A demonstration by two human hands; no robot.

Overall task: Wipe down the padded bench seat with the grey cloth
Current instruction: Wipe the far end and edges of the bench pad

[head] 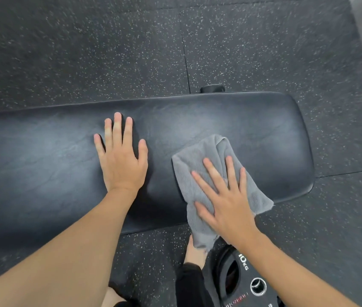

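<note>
The black padded bench seat [253, 129] runs across the view from the left edge to a rounded end at the right. A crumpled grey cloth [195, 165] lies on its near right part and hangs over the front edge. My right hand [226, 196] presses flat on the cloth with fingers spread. My left hand [120, 156] rests flat on the bare seat to the left of the cloth, fingers apart, holding nothing.
Dark speckled rubber floor tiles [87, 52] surround the bench. A black 10 kg weight plate [242, 278] lies on the floor just below my right wrist. My leg and foot [194, 253] show beside it. A black bench foot [212, 88] pokes out behind the seat.
</note>
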